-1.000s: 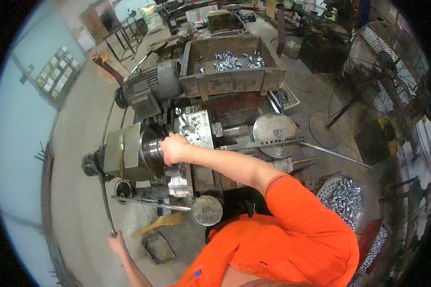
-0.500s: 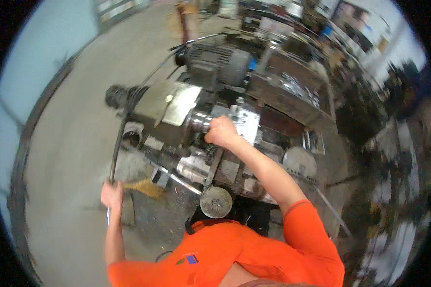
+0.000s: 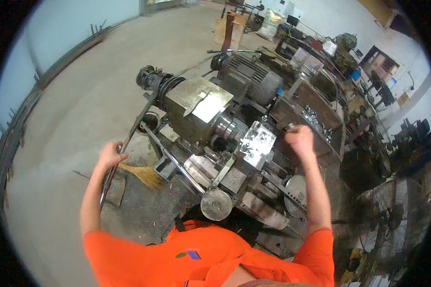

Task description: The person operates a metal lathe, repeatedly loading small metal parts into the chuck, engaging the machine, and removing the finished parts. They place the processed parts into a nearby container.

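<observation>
My left hand is closed around a long dark metal bar, which slants from beside a lathe-like machine down past my forearm. At the right, my right hand is a fist beside the wall of a rusty metal tray. A small shiny metal part shows at its fingertips; the rest is hidden by the fingers. Between my hands stand the machine's headstock, its bright spindle nose and a shiny tool block. Several shiny metal pieces lie in the tray.
A grey motor sits behind the headstock. Close to me are a round handwheel and another round disc. A straw broom lies on the floor at left. A fan stands at the right.
My right hand has moved from the spindle nose rightward to the tray. My left hand has shifted a little up, still on the bar. The whole view has turned slightly.
</observation>
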Tool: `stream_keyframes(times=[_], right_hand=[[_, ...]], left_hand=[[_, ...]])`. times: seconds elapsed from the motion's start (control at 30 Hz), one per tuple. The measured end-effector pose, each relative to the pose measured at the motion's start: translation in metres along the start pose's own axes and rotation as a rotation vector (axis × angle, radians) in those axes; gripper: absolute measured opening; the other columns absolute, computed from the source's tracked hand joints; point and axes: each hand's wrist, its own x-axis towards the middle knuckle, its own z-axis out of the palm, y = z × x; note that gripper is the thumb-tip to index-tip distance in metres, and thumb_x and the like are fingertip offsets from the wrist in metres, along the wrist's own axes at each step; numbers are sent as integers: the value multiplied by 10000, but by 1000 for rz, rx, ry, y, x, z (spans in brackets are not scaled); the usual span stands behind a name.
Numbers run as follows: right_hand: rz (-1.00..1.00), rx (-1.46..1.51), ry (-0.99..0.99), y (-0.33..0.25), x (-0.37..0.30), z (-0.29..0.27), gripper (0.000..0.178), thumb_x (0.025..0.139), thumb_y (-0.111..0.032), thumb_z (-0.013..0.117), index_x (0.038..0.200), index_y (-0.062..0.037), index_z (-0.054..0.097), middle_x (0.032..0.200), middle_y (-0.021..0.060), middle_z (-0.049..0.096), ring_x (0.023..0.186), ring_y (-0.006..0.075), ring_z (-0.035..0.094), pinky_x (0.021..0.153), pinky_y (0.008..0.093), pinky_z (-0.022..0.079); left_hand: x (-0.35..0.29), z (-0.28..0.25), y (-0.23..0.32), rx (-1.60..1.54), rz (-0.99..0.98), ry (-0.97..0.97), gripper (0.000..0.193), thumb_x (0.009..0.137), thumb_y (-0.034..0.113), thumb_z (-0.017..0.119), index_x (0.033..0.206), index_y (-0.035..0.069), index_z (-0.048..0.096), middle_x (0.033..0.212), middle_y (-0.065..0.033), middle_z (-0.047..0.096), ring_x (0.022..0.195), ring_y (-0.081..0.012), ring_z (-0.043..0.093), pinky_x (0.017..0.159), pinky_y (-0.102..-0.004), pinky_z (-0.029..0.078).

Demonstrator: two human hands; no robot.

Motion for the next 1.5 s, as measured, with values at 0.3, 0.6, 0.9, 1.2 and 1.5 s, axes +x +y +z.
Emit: stream_keyframes(times=[0.3,0.6,0.9,1.2,1.5], right_hand=[[317,-522,91,117,-20,11,823,609,-240,656,1368,-214,336,1375,171,336,1296,355,269,984,520,315],[320,32,334,132,-182,-38,499,581,-208,600,1036,-7,622,1298,144,465,1137,328,475,946,364,403],[790,-1,-134,192,-495,-50,331,618,-220,614,888,-36,669,873,155,650,709,282,620,680,349,492],[1400,-138,-670,147,-518,-9,456,693,-311,564,1053,-34,611,1088,167,609,1020,286,587,872,358,463],[888,-264,-858,179,-535,25,329,697,-302,597,912,-60,653,1032,133,623,1019,278,568,842,351,468]], left_hand=[[24,30,-9,-719,-6,-76,272,731,182,674,880,-22,573,660,-71,552,561,-156,527,540,-295,440],[60,42,-42,-701,-53,-185,306,796,207,640,967,-40,581,668,-78,547,584,-170,535,563,-310,480],[76,51,-65,-885,-184,-359,365,852,255,593,1124,19,533,721,-32,476,695,-154,475,691,-340,431],[50,46,-36,-801,-197,-212,395,871,270,563,1202,65,492,685,0,409,652,-136,421,687,-314,413],[40,38,-13,-700,-226,-281,406,888,280,490,1206,29,493,900,-86,492,861,-207,502,883,-383,438]])
